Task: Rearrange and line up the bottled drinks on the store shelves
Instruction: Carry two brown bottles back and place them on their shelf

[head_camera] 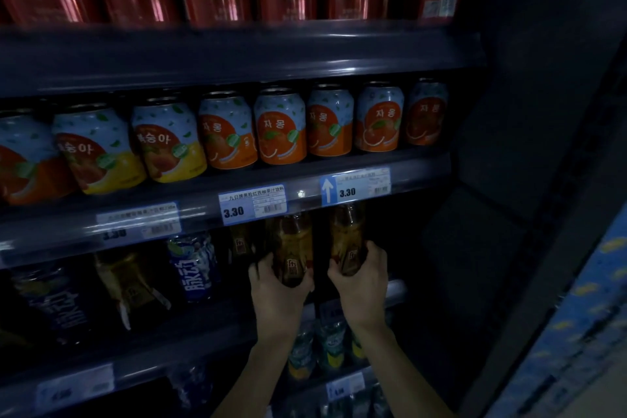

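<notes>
Fingers (261, 268) around amber bottles (293, 248), upright

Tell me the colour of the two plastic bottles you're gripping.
Amber-brown, seen in the head view: left hand holds one amber-brown bottle, right hand the other.

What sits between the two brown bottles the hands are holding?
Nothing: in the head view only a dark, bare gap separates the left brown bottle from the right brown bottle.

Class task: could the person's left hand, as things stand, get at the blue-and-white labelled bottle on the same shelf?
Probably not yet: the left hand is closed around a brown tea bottle. The blue-and-white labelled bottle stands unobstructed just left of it.
</notes>
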The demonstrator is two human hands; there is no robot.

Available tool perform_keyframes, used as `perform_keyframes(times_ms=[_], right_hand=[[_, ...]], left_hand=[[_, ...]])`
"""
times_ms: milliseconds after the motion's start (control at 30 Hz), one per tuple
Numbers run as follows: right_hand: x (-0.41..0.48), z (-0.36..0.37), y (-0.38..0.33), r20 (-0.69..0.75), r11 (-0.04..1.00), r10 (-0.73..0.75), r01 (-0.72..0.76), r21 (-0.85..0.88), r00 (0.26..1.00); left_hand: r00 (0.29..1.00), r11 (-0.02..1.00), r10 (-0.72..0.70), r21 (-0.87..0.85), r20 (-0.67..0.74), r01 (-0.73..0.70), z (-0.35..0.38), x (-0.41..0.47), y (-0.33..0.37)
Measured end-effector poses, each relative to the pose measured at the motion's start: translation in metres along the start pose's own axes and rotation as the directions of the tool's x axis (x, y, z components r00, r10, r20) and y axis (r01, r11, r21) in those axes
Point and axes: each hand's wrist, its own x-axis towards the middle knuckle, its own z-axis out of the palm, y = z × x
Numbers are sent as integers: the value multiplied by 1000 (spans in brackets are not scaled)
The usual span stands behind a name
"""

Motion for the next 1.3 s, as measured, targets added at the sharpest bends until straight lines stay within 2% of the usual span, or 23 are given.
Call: perform_keyframes(times_ms=[600, 1167, 1300], right_hand=[[32, -35, 30, 4, 996, 87, -86, -30, 996], [30, -33, 27, -6, 995, 94, -94, -22, 996], [28, -33, 25, -3, 995, 101, -101, -15, 995]], left_hand=[[1000, 1000, 30, 3, 0, -30, 62, -13, 21], [1000, 994, 23, 108, -3, -23, 69, -14, 22], [999, 996, -2, 92, 36, -1, 67, -12, 21]])
